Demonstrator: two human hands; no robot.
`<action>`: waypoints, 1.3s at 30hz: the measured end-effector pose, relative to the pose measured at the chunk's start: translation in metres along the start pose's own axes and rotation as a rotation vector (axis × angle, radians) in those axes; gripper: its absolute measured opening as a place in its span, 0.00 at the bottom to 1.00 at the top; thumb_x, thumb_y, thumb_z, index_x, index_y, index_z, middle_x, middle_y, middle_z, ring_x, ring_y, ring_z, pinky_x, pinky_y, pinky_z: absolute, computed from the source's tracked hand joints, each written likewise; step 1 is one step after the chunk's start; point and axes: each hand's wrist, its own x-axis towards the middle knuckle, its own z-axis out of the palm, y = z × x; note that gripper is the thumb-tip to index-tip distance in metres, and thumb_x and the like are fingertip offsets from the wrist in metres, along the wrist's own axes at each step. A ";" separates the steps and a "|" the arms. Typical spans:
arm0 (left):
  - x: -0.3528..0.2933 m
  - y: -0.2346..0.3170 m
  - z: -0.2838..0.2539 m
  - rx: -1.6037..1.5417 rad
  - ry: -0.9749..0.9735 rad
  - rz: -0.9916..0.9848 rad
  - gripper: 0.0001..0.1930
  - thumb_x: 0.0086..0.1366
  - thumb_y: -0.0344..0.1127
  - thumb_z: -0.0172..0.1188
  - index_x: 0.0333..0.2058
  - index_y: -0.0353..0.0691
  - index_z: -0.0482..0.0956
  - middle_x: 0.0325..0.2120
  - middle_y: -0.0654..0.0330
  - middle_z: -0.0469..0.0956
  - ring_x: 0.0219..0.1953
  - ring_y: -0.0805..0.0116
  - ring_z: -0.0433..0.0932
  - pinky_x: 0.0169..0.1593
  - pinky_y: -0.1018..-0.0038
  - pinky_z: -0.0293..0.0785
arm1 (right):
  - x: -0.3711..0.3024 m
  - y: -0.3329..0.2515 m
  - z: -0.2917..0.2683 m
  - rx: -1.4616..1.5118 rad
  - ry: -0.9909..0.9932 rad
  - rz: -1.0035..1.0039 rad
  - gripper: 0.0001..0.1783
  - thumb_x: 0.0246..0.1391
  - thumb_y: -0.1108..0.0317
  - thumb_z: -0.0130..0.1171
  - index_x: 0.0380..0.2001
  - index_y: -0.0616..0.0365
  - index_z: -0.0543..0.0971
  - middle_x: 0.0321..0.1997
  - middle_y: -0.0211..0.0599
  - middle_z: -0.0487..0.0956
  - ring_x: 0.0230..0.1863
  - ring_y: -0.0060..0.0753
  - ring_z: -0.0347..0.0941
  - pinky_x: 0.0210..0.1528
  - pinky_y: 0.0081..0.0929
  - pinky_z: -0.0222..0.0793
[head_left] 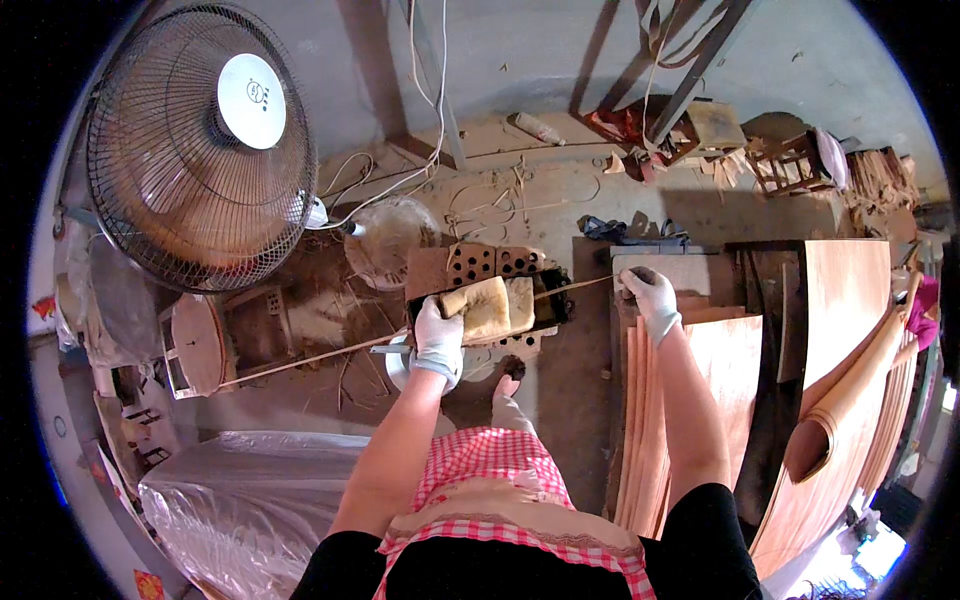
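My left hand [437,335], in a white glove, is closed on the near-left end of a yellowish sponge [478,312]. A second sponge piece [521,306] lies against it, both over a dark, narrow trough [547,312]. A thin pale strip [578,286] comes out at the sponges' right side and runs to my right hand [652,299], also gloved, whose fingers pinch its end. On the other side, a long thin strip [310,362] stretches left from near my left hand. Whether both are one length is hidden under the sponge.
Perforated bricks [471,263] sit around the trough. A large fan [200,150] stands at the far left, its white cable [440,120] hanging nearby. Wood veneer sheets [715,390] stand at right, with a veneer roll [850,400] beyond. Clear plastic sheeting [250,500] covers something near left.
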 end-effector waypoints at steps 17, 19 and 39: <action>-0.047 0.047 -0.022 0.685 -0.177 0.576 0.26 0.63 0.40 0.55 0.60 0.41 0.66 0.59 0.45 0.64 0.59 0.42 0.63 0.65 0.56 0.58 | -0.002 0.011 0.010 -0.005 -0.012 -0.086 0.10 0.56 0.66 0.60 0.29 0.65 0.77 0.20 0.31 0.74 0.21 0.24 0.70 0.24 0.22 0.66; -0.042 0.033 -0.012 0.670 -0.237 0.479 0.27 0.66 0.43 0.51 0.62 0.41 0.64 0.63 0.44 0.60 0.63 0.41 0.59 0.67 0.57 0.55 | -0.005 0.009 0.009 0.048 -0.044 -0.041 0.11 0.57 0.65 0.60 0.29 0.64 0.76 0.19 0.31 0.72 0.21 0.25 0.70 0.23 0.23 0.66; -0.034 0.072 -0.017 0.700 -0.157 0.623 0.19 0.57 0.40 0.61 0.48 0.48 0.78 0.40 0.57 0.76 0.41 0.53 0.75 0.43 0.60 0.73 | -0.032 -0.025 0.016 -0.888 0.093 -0.290 0.20 0.54 0.53 0.57 0.37 0.61 0.81 0.32 0.51 0.81 0.38 0.54 0.77 0.42 0.39 0.71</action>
